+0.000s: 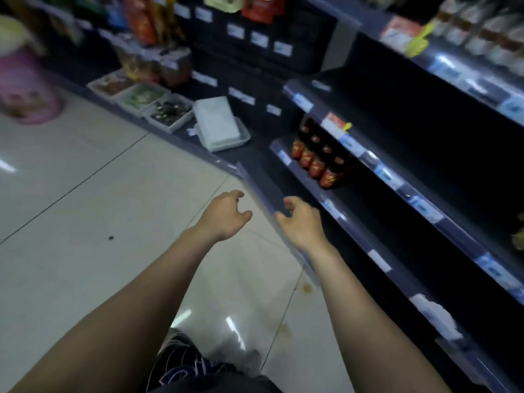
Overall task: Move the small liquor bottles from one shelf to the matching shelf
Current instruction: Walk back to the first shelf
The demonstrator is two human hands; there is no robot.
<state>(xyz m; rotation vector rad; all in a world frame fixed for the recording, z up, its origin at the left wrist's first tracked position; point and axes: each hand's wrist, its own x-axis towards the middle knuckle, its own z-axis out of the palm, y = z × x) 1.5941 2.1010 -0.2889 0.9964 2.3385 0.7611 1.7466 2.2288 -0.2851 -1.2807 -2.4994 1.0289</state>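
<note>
Several small dark liquor bottles with red labels [317, 157] stand in rows at the left end of a low dark shelf [354, 222]. My left hand [226, 214] hovers over the floor with fingers loosely curled and apart, holding nothing. Just in front of the shelf's edge, my right hand [302, 219] is also empty with fingers spread. Both hands are below and to the left of the bottles, not touching them. More pale bottles [482, 32] stand blurred on the top right shelf.
Shelf tiers with price tags [391, 174] rise on the right. White trays of goods [141, 97] and a white lidded box [218, 123] sit on the low corner ledge. A pink tub [25, 86] stands at far left. Pale tiled floor [85, 194] spreads left.
</note>
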